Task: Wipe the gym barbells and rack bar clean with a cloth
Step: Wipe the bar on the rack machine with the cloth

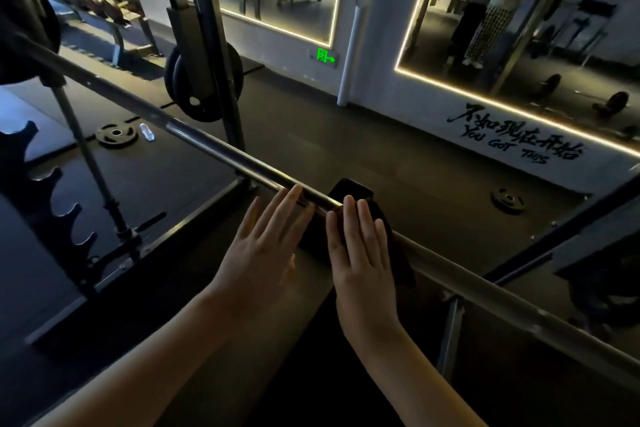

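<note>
The dark cloth [350, 189] is draped over the barbell [214, 149] at the centre of the scene, one end hanging on the far side and the rest falling on the near side, so that it wraps the shaft where contact is needed. The barbell runs diagonally from far left to near right. The right hand [360, 253] lies flat on the cloth, fingers straight and pressed together, which holds the fabric against the metal. The left hand [263, 253] lies just beside it to the left, fingers straight and slightly spread, tips reaching the bare shaft; it probably steadies the cloth's edge. Neither hand curls round the bar. Judgement: wiping is at mid-shaft, with long sections to either side not yet covered. On the floor beyond lie a weight plate [116, 135] and a water bottle [147, 132]; further plates [204, 87] hang on the rack upright.
</note>
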